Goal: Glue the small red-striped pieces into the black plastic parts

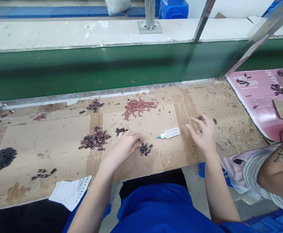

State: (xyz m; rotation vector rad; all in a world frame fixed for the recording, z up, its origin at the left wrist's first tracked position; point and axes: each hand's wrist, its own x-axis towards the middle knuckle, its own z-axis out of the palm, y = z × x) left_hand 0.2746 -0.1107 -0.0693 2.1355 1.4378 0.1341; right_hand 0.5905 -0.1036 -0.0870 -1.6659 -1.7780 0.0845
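Observation:
My left hand hovers over the cardboard with its fingers curled together. Whatever is between the fingertips is too small to make out. Just right of those fingertips lies a small heap of dark little parts, and behind the hand another small dark pile is partly covered. My right hand, slightly blurred, has thumb and fingers apart, near a few small dark pieces. Between the hands lies a clear squeeze bottle with a blue needle tip. Farther back spreads a heap of small red parts.
Cardboard covers the bench, with a red-and-black parts pile and a black pile on the left. A green conveyor belt runs behind. On the right are a pink poster and another person's arm.

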